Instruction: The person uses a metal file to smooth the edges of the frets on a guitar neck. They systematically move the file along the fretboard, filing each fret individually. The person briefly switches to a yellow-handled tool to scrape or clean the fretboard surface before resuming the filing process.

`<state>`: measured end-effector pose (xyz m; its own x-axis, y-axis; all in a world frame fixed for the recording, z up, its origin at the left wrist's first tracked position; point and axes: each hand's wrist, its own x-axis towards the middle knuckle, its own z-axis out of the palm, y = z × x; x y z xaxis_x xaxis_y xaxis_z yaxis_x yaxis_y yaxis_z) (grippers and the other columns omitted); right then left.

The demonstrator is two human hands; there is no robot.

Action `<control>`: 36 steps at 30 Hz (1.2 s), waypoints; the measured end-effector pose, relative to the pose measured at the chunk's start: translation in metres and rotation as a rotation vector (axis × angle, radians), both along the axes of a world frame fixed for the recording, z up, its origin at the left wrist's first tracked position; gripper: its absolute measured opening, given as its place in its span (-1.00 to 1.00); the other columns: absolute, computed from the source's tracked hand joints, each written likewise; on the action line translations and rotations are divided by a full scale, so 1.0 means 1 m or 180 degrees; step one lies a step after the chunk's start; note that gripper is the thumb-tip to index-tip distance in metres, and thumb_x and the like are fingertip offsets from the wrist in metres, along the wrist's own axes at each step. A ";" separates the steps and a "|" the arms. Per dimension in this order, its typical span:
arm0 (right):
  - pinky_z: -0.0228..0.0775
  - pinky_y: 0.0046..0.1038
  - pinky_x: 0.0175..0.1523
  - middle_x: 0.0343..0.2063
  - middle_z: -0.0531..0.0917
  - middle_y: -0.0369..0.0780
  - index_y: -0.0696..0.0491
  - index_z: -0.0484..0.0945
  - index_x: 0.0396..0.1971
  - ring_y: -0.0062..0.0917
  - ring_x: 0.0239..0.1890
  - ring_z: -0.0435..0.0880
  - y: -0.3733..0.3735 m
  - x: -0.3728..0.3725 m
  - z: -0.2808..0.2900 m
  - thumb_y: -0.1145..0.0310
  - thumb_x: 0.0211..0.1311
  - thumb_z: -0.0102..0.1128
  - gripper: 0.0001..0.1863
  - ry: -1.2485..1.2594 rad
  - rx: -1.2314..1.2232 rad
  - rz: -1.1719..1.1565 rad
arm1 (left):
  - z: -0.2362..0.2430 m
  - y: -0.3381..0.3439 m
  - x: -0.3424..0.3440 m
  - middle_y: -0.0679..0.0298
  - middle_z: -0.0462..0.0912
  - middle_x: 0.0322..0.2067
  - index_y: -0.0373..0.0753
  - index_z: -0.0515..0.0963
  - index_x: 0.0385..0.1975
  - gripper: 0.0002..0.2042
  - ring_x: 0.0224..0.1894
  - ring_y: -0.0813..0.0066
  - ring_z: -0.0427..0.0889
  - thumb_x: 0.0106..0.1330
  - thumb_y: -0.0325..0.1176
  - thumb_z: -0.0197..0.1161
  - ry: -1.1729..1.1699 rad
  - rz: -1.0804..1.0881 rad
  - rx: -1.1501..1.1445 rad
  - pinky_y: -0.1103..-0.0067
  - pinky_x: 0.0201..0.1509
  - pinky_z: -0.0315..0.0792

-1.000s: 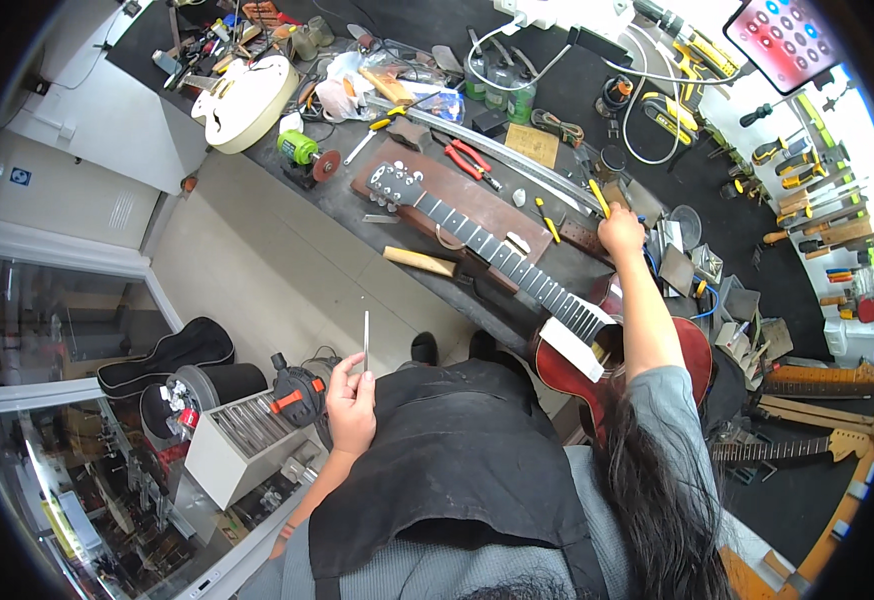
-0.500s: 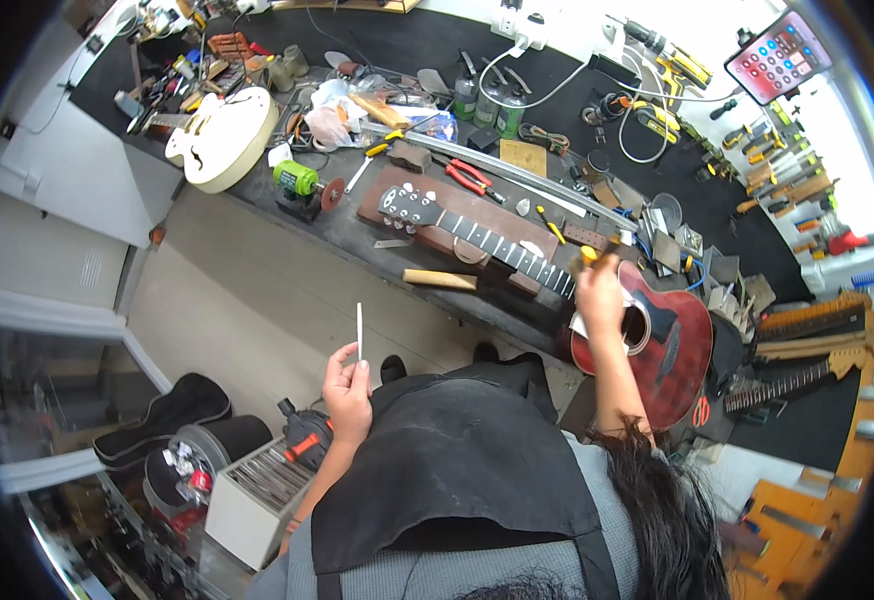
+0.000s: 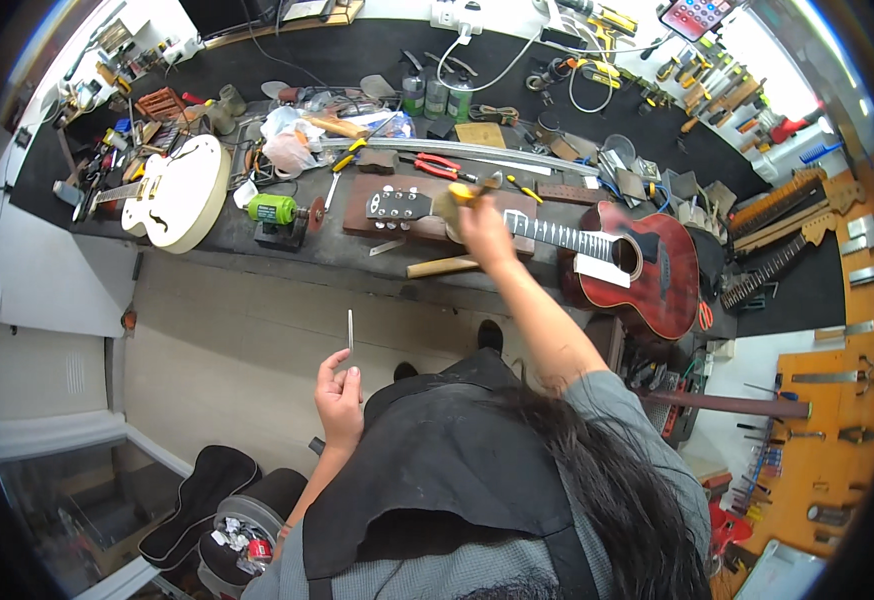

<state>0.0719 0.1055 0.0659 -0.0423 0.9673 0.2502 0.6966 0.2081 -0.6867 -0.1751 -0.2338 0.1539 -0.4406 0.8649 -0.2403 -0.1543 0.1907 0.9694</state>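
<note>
My left hand (image 3: pixel 339 395) is low in front of my apron, closed on a thin, upright silver metal strip (image 3: pixel 350 331). My right hand (image 3: pixel 487 225) reaches over the bench, holding a yellow-handled tool (image 3: pixel 462 192) whose dark head I cannot make out, above the fretboard near the headstock (image 3: pixel 395 204) of a red acoustic guitar (image 3: pixel 665 295). The guitar lies with its neck on a brown block (image 3: pixel 367 225) and a white piece (image 3: pixel 602 275) at its soundhole. A wooden stick (image 3: pixel 442 267) lies at the bench's front edge, and red pliers (image 3: pixel 434 163) lie behind the neck.
A cream electric guitar (image 3: pixel 185 215) and a green bench grinder (image 3: pixel 275 210) occupy the bench's left. Tools hang on the right wall (image 3: pixel 827 460). A black gig bag (image 3: pixel 187 500) and a bin (image 3: pixel 247 545) stand lower left, beside the tiled floor (image 3: pixel 217 340).
My view has swung, bringing more of the bench and right wall in. My right hand has moved left along the neck with the yellow-handled tool; my left hand still holds the strip.
</note>
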 end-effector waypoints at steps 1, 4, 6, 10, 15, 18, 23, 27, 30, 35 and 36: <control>0.58 0.27 -0.11 -0.25 0.79 0.21 0.19 0.44 0.29 0.29 -0.24 0.77 -0.010 0.034 -0.003 0.09 0.63 0.17 -0.49 -0.0194 -0.0067 -0.0226 | -0.001 -0.001 -0.005 0.47 0.49 -0.56 -0.36 0.52 0.33 -0.68 -0.53 0.76 0.32 0.67 -0.48 0.22 0.0000 -0.0019 -0.0016 0.66 -0.43 0.21; 0.57 0.26 -0.04 -0.27 0.75 0.17 0.18 0.52 -0.02 0.25 -0.20 0.76 -0.041 0.168 -0.003 0.23 0.66 0.12 -0.72 -0.0864 0.0567 -0.0551 | -0.006 -0.001 -0.013 0.47 0.49 -0.55 -0.36 0.53 0.33 -0.68 -0.52 0.76 0.32 0.67 -0.48 0.21 0.0070 0.0013 -0.0067 0.66 -0.42 0.22; 0.63 0.20 -0.02 -0.18 0.79 0.23 0.24 0.49 0.15 0.24 -0.13 0.80 -0.059 0.221 0.026 0.21 0.63 0.16 -0.61 -0.0683 0.0120 -0.1594 | -0.008 -0.004 -0.020 0.47 0.49 -0.55 -0.36 0.53 0.32 -0.69 -0.52 0.76 0.32 0.67 -0.48 0.21 0.0050 0.0074 -0.0072 0.67 -0.42 0.22; 0.66 0.15 0.03 -0.16 0.79 0.22 0.32 0.46 0.33 0.20 -0.12 0.82 -0.058 0.275 0.050 0.24 0.63 0.19 -0.48 -0.1258 0.0414 -0.2143 | -0.004 0.012 -0.014 0.47 0.49 -0.55 -0.36 0.54 0.32 -0.70 -0.52 0.76 0.32 0.67 -0.48 0.21 0.0036 0.0071 -0.0102 0.67 -0.42 0.21; 0.65 0.12 -0.28 -0.23 0.80 0.07 -0.14 0.57 0.29 0.13 -0.37 0.80 -0.024 0.138 0.010 0.42 0.44 0.26 -0.56 -0.0670 0.0656 -0.0821 | 0.001 0.050 0.009 0.46 0.49 -0.54 -0.36 0.50 0.35 -0.68 -0.55 0.75 0.30 0.67 -0.50 0.19 0.0127 0.0072 -0.0007 0.66 -0.42 0.20; 0.70 0.05 -0.18 -0.21 0.81 0.03 0.02 0.60 0.25 0.08 -0.31 0.82 -0.034 0.015 0.027 0.34 0.43 0.38 -0.57 0.0441 0.0074 0.0436 | 0.015 0.071 0.029 0.47 0.47 -0.55 -0.35 0.50 0.35 -0.68 -0.54 0.75 0.31 0.68 -0.49 0.19 0.0275 0.0151 -0.0023 0.67 -0.42 0.20; 0.72 0.02 -0.11 -0.11 0.80 0.12 0.22 0.53 0.31 0.07 -0.23 0.85 -0.030 -0.048 0.040 0.32 0.44 0.38 -0.47 0.0902 -0.0047 0.1481 | 0.023 0.106 0.059 0.46 0.47 -0.55 -0.35 0.50 0.35 -0.68 -0.51 0.74 0.31 0.69 -0.46 0.21 0.0516 0.0301 -0.0007 0.67 -0.41 0.18; 0.73 0.01 -0.15 -0.33 0.81 0.08 0.22 0.56 0.28 0.08 -0.25 0.85 -0.002 0.019 0.032 0.31 0.45 0.39 -0.50 0.0716 -0.0270 0.0972 | 0.027 0.125 0.078 0.45 0.46 -0.56 -0.35 0.47 0.38 -0.65 -0.51 0.74 0.31 0.69 -0.44 0.22 0.0490 0.0417 -0.0079 0.67 -0.40 0.18; 0.71 0.03 -0.03 -0.24 0.84 0.11 0.23 0.68 0.00 0.09 -0.16 0.87 0.009 0.101 0.036 0.18 0.53 0.36 -0.63 0.0126 -0.0994 0.0221 | 0.021 0.123 0.079 0.43 0.47 -0.54 -0.38 0.46 0.38 -0.65 -0.52 0.74 0.32 0.70 -0.48 0.19 0.0529 0.0411 -0.0139 0.67 -0.43 0.21; 0.66 -0.05 0.09 -0.06 0.78 0.10 0.16 0.58 0.20 0.08 -0.02 0.82 0.003 0.199 0.058 0.44 0.52 0.29 -0.67 0.0206 -0.0303 -0.0535 | 0.031 0.158 0.082 0.38 0.42 -0.60 -0.31 0.49 0.35 -0.69 -0.64 0.70 0.23 0.75 -0.36 0.12 -0.0974 0.0102 -0.0300 0.64 -0.52 0.14; 0.64 -0.16 0.15 -0.02 0.78 0.06 0.16 0.55 0.25 -0.06 0.03 0.84 0.003 0.200 0.071 0.47 0.52 0.31 -0.62 0.0295 -0.0492 -0.0550 | 0.032 0.169 0.081 0.37 0.41 -0.61 -0.30 0.50 0.34 -0.70 -0.67 0.69 0.21 0.77 -0.33 0.09 -0.1543 -0.0027 -0.0243 0.64 -0.55 0.14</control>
